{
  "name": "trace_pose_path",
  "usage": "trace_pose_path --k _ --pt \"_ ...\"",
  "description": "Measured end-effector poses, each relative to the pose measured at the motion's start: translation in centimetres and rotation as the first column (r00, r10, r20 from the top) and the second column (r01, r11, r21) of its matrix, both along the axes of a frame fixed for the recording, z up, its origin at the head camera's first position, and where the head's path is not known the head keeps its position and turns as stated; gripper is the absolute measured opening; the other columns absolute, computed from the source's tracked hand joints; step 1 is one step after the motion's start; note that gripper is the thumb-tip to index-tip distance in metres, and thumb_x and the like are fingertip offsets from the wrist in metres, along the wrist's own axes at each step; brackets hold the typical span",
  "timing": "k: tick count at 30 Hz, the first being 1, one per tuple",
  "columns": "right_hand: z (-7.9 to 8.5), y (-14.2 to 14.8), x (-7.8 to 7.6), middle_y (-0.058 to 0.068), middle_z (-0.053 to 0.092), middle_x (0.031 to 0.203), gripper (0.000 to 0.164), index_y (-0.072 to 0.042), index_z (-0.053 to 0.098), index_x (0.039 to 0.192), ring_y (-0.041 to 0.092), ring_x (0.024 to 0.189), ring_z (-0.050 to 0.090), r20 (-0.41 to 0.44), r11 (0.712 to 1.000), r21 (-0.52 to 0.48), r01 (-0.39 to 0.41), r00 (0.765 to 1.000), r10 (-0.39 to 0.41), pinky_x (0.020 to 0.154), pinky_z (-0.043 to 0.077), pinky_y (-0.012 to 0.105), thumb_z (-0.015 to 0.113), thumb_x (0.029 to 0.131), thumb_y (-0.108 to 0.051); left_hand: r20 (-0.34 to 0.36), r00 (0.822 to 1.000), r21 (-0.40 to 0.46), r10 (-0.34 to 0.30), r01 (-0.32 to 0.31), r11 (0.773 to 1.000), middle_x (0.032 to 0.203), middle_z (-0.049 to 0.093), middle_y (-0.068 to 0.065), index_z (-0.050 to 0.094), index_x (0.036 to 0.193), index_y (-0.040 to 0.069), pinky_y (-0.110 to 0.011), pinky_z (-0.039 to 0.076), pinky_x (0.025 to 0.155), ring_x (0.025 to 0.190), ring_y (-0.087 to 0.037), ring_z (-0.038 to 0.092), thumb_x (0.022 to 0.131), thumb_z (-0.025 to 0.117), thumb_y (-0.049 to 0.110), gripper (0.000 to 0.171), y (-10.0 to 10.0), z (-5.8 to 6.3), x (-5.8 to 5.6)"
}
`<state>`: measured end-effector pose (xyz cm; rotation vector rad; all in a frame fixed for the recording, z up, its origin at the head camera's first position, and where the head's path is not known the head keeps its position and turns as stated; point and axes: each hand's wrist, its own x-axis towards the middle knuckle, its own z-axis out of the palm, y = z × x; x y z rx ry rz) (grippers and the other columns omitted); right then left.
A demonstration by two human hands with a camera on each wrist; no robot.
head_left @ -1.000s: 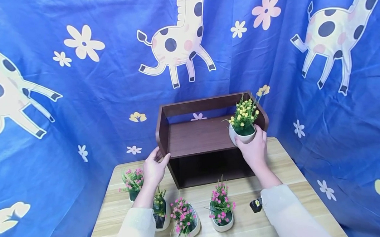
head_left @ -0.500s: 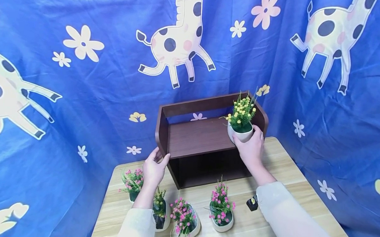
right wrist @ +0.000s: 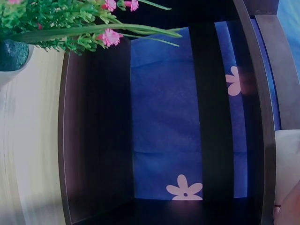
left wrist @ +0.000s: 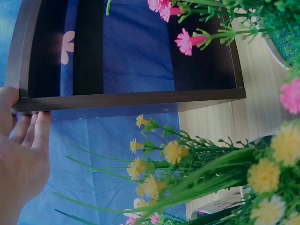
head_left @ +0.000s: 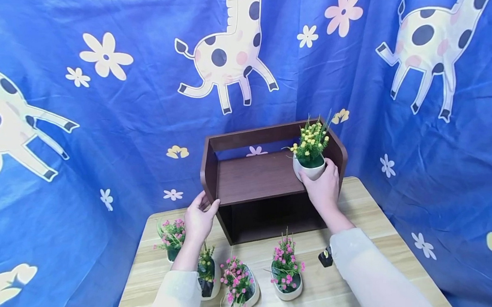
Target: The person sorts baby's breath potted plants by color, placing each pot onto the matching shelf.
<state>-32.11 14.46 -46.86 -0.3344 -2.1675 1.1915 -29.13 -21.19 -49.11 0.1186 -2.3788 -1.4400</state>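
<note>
A dark brown two-tier desk shelf stands at the back of the table. My left hand pinches the front edge of its left side panel; in the left wrist view the thumb and fingers of the left hand lie on opposite sides of that panel. My right hand grips a white flowerpot of yellow flowers at the right end of the upper board. Whether the pot's base touches the board is hidden. Little of the right hand shows in the right wrist view.
On the wood-grain table, pink potted flowers stand before the shelf, with another pink pot, a yellow-flowered pot and a pink one leftward. A small black object lies near the right sleeve. Blue curtain surrounds the table.
My right hand has shifted slightly left and inward over the upper board with the yellow-flowered pot. The left hand keeps its place on the shelf's side.
</note>
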Motion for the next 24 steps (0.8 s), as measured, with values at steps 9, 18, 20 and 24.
trace_pose_path --k 9,18,20,24 --pt "0.2 0.1 -0.9 0.019 0.056 0.132 0.087 -0.007 0.047 0.139 0.038 0.123 0.055 0.023 1.0 0.029 0.007 1.0 -0.007 0.103 0.048 0.054 0.087 0.072 -0.047 0.007 1.0 0.014 -0.001 0.001 1.0 0.127 0.072 -0.011 0.061 0.136 0.015 -0.038 0.059 0.097 0.117 -0.026 0.07 0.087 0.079 0.032 0.054 0.0 0.0 0.0" --pt "0.3 0.2 -1.4 0.02 0.056 0.131 0.088 -0.006 0.046 0.137 0.038 0.122 0.055 0.024 0.999 0.041 0.007 1.0 -0.008 0.104 0.047 0.053 0.087 0.071 -0.046 0.018 1.0 0.011 0.002 -0.002 1.0 0.129 0.071 -0.011 0.06 0.138 0.014 -0.038 0.059 0.098 0.118 -0.026 0.069 0.087 0.079 0.033 0.057 0.0 -0.1 -0.1" --pt "0.3 0.2 -1.4 0.02 0.056 0.13 0.087 -0.006 0.047 0.136 0.038 0.122 0.055 0.028 0.999 0.043 0.005 1.0 -0.006 0.103 0.048 0.053 0.087 0.07 -0.046 0.018 1.0 0.011 0.004 -0.004 1.0 0.128 0.071 -0.011 0.06 0.137 0.014 -0.038 0.059 0.098 0.118 -0.026 0.069 0.087 0.079 0.033 0.057 0.1 0.0 0.0" --pt "0.3 0.4 -1.5 0.018 0.055 0.131 0.087 -0.007 0.047 0.136 0.037 0.122 0.055 0.037 0.999 0.046 0.001 0.999 -0.003 0.102 0.049 0.053 0.087 0.07 -0.047 0.015 1.0 0.015 0.001 -0.002 1.0 0.129 0.071 -0.011 0.06 0.137 0.014 -0.038 0.059 0.098 0.118 -0.026 0.069 0.087 0.079 0.033 0.057 0.1 0.1 0.0"
